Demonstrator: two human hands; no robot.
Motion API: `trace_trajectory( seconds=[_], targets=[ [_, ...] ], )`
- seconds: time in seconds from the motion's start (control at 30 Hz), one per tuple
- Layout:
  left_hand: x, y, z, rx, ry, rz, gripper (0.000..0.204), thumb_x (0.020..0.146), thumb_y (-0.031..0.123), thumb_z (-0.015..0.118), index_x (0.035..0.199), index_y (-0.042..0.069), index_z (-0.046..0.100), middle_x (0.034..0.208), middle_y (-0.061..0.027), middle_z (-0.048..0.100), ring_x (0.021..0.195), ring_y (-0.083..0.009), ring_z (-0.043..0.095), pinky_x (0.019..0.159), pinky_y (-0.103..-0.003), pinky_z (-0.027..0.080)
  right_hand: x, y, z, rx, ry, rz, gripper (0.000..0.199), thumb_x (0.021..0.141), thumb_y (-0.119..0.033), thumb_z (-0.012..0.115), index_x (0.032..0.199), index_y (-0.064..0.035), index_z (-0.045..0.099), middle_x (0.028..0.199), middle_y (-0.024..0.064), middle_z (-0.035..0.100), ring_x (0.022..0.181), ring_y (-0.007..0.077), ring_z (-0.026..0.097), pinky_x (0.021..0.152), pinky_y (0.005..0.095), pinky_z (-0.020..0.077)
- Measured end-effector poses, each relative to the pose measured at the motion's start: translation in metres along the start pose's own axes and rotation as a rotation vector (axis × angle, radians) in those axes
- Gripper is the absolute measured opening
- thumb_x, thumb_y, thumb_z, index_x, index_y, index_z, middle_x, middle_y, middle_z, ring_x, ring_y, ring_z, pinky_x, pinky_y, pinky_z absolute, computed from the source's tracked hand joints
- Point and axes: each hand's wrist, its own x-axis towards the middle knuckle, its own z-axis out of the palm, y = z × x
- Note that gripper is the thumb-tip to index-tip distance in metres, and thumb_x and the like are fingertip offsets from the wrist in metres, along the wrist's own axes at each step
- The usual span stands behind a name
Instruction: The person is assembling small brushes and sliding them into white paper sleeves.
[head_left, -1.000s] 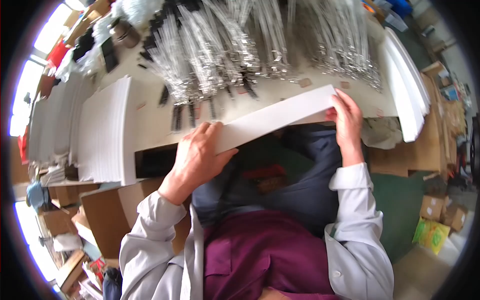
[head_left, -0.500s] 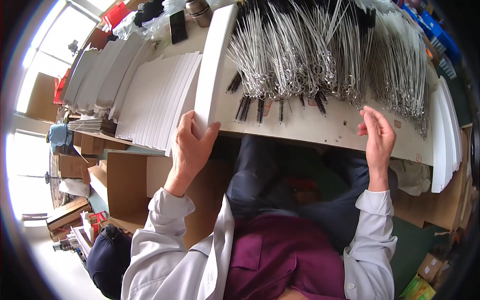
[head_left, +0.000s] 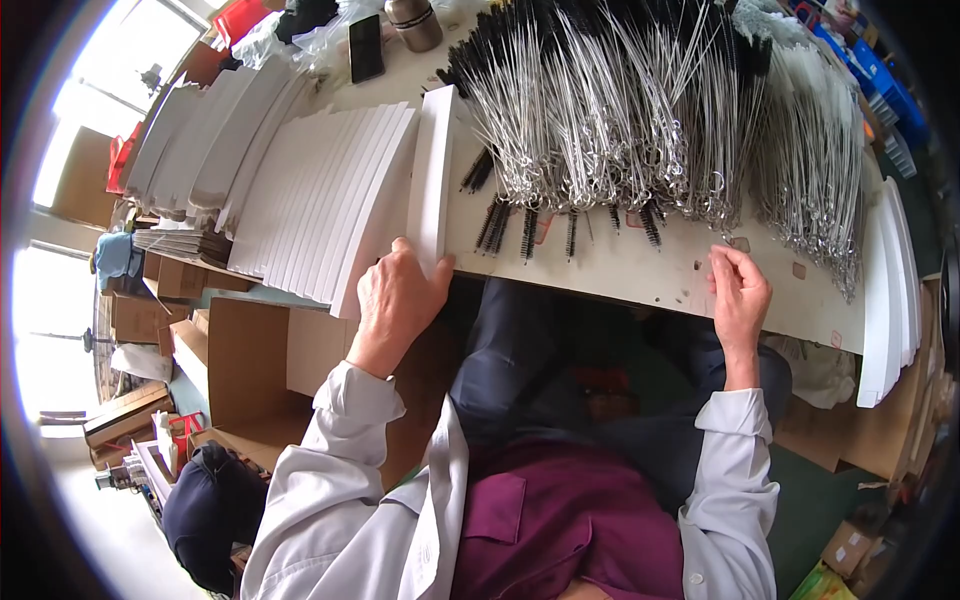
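Observation:
My left hand (head_left: 401,300) grips the near end of a long, narrow white box (head_left: 431,175), thumb on its right side and fingers on its left. This box lies along the right side of a row of similar white boxes (head_left: 315,195). Over the table's front edge, my right hand (head_left: 741,300) is held with loosely bent fingers and no object visible in it. Beyond it spreads a big pile of wire-handled brushes (head_left: 600,110) with black bristles and looped ends. Several short black brushes (head_left: 529,235) stick out from under the pile.
White stacks (head_left: 225,140) stand left of the box row. A phone (head_left: 366,50) and a metal flask (head_left: 413,24) are at the back. More wire brushes (head_left: 815,170) and white boxes (head_left: 885,300) lie at the right. An open cardboard box (head_left: 255,365) is below the table's left side.
The white box in my left hand has come down and nearer, beside the row. My right hand has shifted slightly left and nearer, its fingers more bent. The whole view has tilted a little.

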Motion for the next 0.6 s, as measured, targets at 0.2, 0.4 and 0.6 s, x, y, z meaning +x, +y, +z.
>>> trace_trajectory(
  seconds=[0.2,0.4,0.6],
  targets=[
    [0.015,0.001,0.001,-0.163,0.019,0.017,0.052,0.090,0.043,0.070,0.096,-0.008,0.062,0.077,-0.0308,0.070,0.078,-0.0470,0.072,0.076,-0.053,0.058,-0.008,-0.016,0.009,-0.168,0.058,-0.147,0.016,0.100,-0.012,0.069,0.105,0.0027,0.074,0.083,0.0035,0.072,0.071,0.0091,0.065,0.065,0.0260,0.0532],
    [0.011,-0.004,0.010,-0.060,0.046,-0.021,0.051,0.089,0.041,0.071,0.104,-0.006,0.061,0.080,-0.0280,0.072,0.081,-0.0459,0.072,0.074,-0.052,0.057,-0.006,-0.105,0.058,-0.213,-0.124,-0.591,0.012,0.090,-0.002,0.075,0.102,-0.0003,0.073,0.089,0.0106,0.073,0.071,0.0196,0.071,0.065,0.0305,0.0559],
    [0.019,0.010,0.002,-0.092,-0.021,-0.048,0.056,0.090,0.042,0.070,0.112,-0.008,0.060,0.081,-0.0290,0.072,0.081,-0.0464,0.072,0.074,-0.052,0.057,0.031,-0.137,0.137,-0.434,-0.188,-0.892,0.014,0.087,-0.012,0.075,0.096,-0.0020,0.069,0.092,0.0127,0.072,0.088,0.0312,0.071,0.075,0.0406,0.0585]
  ],
)
